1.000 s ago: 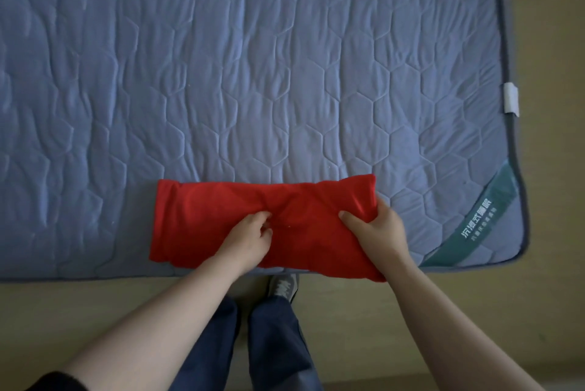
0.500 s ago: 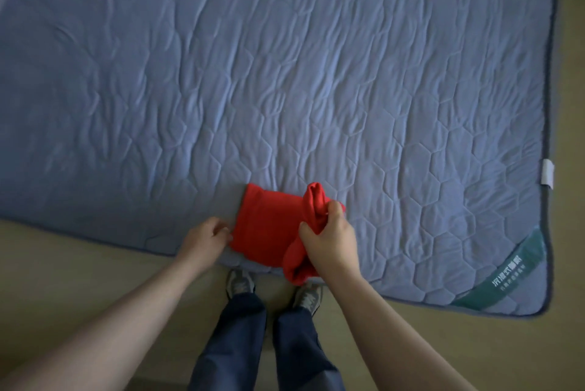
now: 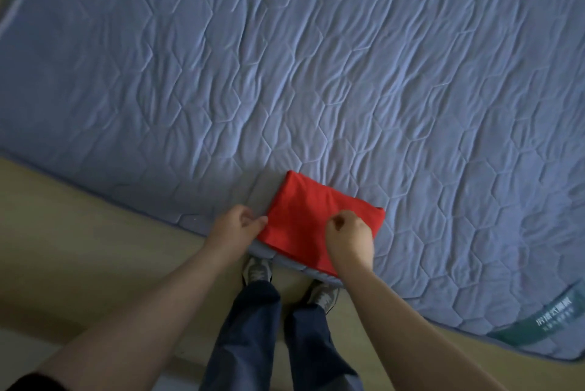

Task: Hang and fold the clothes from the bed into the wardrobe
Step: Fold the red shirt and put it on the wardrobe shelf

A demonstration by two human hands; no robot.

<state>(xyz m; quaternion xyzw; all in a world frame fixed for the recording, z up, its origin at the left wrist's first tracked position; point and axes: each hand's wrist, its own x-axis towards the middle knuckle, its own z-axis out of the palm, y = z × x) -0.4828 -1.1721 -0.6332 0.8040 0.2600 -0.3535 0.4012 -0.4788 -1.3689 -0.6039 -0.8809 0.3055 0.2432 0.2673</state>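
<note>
Red garment point(image 3: 304, 216) was folded to a compact rectangle and laid flat at the near edge of the bed point(image 3: 285, 74), probably so it could be squared up within easy reach; the wardrobe was not in view. Left hand point(image 3: 235, 227) was set at the garment's left edge, fingers curled, the corner apparently pinched by thumb and fingertips. Right hand point(image 3: 348, 237) was rested on the garment's near right part, curled into a loose fist; whether cloth was gripped could not be told.

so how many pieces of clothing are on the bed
1: a folded red garment at the near edge of the bed, left hand beside it, right hand over it. More may be hidden off view.
</note>
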